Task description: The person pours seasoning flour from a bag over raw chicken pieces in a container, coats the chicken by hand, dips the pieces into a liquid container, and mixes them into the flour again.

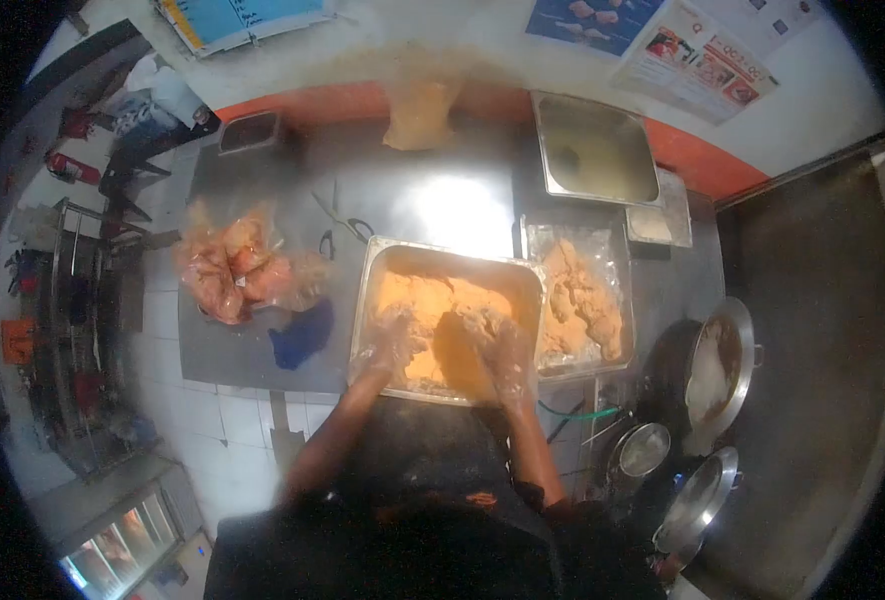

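Note:
A metal pan (370,290) of orange-tan breading flour (432,295) stands at the table's front edge. Both my hands are inside it. My left hand (394,340), coated with flour and apparently in a clear plastic glove, is at the pan's left side. On the right side is my right hand (500,350), likewise coated. The fingers of both are buried in or caked with flour, so their grip is hidden. Right of the pan, a tray (614,362) lined with clear plastic bears several breaded pieces (582,300), seemingly chicken.
At left lie a plastic bag of raw meat (237,265), a blue cloth (302,335) and scissors (347,220). A deep metal pan (597,150) with cloudy liquid stands behind the tray. Large metal bowls (722,370) and a round strainer (644,450) are lower right.

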Demonstrator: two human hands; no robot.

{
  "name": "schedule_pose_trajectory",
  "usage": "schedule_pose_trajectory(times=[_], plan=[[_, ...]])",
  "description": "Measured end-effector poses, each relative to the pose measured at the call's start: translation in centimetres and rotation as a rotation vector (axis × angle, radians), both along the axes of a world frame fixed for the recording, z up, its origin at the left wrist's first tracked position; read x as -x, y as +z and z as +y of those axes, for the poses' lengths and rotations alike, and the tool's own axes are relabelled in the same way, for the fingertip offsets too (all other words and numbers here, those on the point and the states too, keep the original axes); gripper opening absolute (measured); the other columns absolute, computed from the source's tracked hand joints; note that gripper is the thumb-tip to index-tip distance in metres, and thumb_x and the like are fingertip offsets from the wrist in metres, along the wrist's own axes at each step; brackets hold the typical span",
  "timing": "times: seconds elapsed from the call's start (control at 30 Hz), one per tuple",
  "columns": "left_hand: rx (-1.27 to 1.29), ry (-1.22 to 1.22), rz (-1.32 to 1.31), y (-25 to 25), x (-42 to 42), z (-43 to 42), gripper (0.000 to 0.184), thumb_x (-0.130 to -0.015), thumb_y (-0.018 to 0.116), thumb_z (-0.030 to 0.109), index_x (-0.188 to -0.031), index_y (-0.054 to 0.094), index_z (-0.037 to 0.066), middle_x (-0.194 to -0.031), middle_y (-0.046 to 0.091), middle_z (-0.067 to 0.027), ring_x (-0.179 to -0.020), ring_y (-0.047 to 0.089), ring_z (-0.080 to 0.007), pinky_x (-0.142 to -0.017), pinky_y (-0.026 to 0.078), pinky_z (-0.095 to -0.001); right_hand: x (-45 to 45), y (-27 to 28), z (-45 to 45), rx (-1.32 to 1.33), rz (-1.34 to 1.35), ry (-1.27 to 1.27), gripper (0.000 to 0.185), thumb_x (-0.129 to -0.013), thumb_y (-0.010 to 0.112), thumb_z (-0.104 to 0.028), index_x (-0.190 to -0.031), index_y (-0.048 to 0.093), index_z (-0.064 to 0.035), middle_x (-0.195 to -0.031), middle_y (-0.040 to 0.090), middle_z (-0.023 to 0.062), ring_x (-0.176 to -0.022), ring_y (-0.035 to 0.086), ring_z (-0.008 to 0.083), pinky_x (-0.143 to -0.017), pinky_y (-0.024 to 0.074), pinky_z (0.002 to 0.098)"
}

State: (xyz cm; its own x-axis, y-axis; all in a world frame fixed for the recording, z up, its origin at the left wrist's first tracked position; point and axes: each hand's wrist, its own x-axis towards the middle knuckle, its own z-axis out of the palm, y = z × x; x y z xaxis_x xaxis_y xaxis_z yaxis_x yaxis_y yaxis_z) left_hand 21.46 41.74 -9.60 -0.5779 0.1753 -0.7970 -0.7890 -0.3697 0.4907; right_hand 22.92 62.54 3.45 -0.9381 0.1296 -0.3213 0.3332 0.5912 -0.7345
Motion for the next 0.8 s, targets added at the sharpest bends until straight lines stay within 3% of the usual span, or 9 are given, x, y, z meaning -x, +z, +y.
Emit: schedule_pose_trajectory(times=[0.07, 0.23, 0.4, 0.5, 0.6, 0.67, 0.7, 0.73, 0.8], plan=[[0.027, 0.027, 0.285, 1.7, -0.3, 0.2, 0.066, -0.090, 0.064, 0.043, -0.141, 0.042, 0.007, -0.134, 0.052, -0.0144, -0.086, 0.066, -0.0266, -0.071, 0.056, -0.0393, -0.2, -1.5, 0.4, -0.137, 0.530, 0.077, 0.031, -0.081, 0.076, -0.019, -0.101, 0.063, 0.0007, -0.072, 0.061, 0.0180, -0.058, 0.057, 0.0324, -0.052, 0.0435, 0.0429], [0.035, -0.053, 0.306, -1.9, -0.3, -0.5, 0.059, -0.089, 0.066, 0.039, -0.135, 0.049, 0.007, -0.118, 0.063, -0.0147, -0.080, 0.069, -0.0235, -0.063, 0.057, -0.0307, 0.2, -5.1, 2.0, -0.185, 0.386, 0.000, 0.027, -0.080, 0.077, -0.017, -0.087, 0.059, 0.0014, -0.072, 0.061, 0.0192, -0.061, 0.058, 0.0349, -0.054, 0.0439, 0.0439], [0.082, -0.075, 0.331, -1.6, -0.3, -0.6, 0.052, -0.091, 0.065, 0.040, -0.129, 0.055, 0.006, -0.103, 0.070, -0.0096, -0.079, 0.070, -0.0219, -0.066, 0.057, -0.0343, 0.7, -1.0, 2.4, -0.347, 0.308, -0.050, 0.027, -0.080, 0.077, -0.020, -0.088, 0.062, 0.0017, -0.073, 0.062, 0.0194, -0.067, 0.062, 0.0357, -0.058, 0.0470, 0.0447], [0.167, -0.071, 0.336, -2.7, -0.8, -0.7, 0.053, -0.092, 0.059, 0.047, -0.127, 0.057, 0.007, -0.107, 0.070, -0.0096, -0.074, 0.069, -0.0229, -0.068, 0.056, -0.0385, 0.9, 2.4, 4.5, -0.060, 0.585, 0.013, 0.025, -0.082, 0.074, -0.020, -0.091, 0.065, 0.0016, -0.077, 0.065, 0.0191, -0.071, 0.064, 0.0353, -0.060, 0.0505, 0.0417], [-0.036, -0.008, 0.350, -2.6, -0.6, -0.8, 0.055, -0.094, 0.052, 0.053, -0.124, 0.060, 0.007, -0.108, 0.070, -0.0101, -0.081, 0.068, -0.0209, -0.069, 0.055, -0.0380, 0.6, 6.9, 7.9, -0.387, 0.366, -0.017, 0.020, -0.085, 0.071, -0.018, -0.091, 0.067, 0.0009, -0.085, 0.068, 0.0188, -0.077, 0.067, 0.0334, -0.067, 0.0534, 0.0392], [0.645, -0.514, 0.223, 1.4, 0.4, -0.1, 0.053, -0.096, 0.047, 0.052, -0.124, 0.061, 0.009, -0.113, 0.069, -0.0109, -0.095, 0.067, -0.0215, -0.078, 0.053, -0.0393, 1.0, 7.8, 9.6, -0.274, 0.414, -0.209, 0.017, -0.085, 0.069, -0.016, -0.092, 0.067, -0.0002, -0.085, 0.068, 0.0192, -0.074, 0.067, 0.0324, -0.068, 0.0526, 0.0394], [0.643, -0.515, 0.224, 0.2, 0.3, -0.3, 0.053, -0.096, 0.047, 0.052, -0.124, 0.061, 0.009, -0.113, 0.069, -0.0109, -0.095, 0.067, -0.0215, -0.078, 0.053, -0.0393, 0.9, 7.7, 10.1, -0.277, 0.414, -0.209, 0.017, -0.085, 0.069, -0.016, -0.092, 0.067, -0.0002, -0.085, 0.068, 0.0192, -0.074, 0.067, 0.0324, -0.068, 0.0526, 0.0394], [0.891, -0.589, 0.752, -2.2, 0.1, -0.8, 0.040, -0.094, 0.054, 0.042, -0.114, 0.061, 0.009, -0.101, 0.067, -0.0083, -0.087, 0.065, -0.0223, -0.075, 0.053, -0.0389, 0.9, 7.3, 10.4, -0.244, 0.450, -0.216, 0.019, -0.085, 0.069, -0.015, -0.098, 0.066, -0.0010, -0.090, 0.068, 0.0184, -0.078, 0.067, 0.0314, -0.069, 0.0522, 0.0392], [1.121, -0.627, 1.299, -6.8, 0.2, -1.8, 0.027, -0.092, 0.061, 0.032, -0.104, 0.062, 0.008, -0.088, 0.066, -0.0056, -0.079, 0.064, -0.0230, -0.072, 0.052, -0.0385, 0.8, 6.1, 11.3, -0.211, 0.493, -0.219, 0.023, -0.084, 0.069, -0.013, -0.103, 0.065, -0.0019, -0.095, 0.067, 0.0177, -0.083, 0.066, 0.0304, -0.071, 0.0518, 0.0390]])
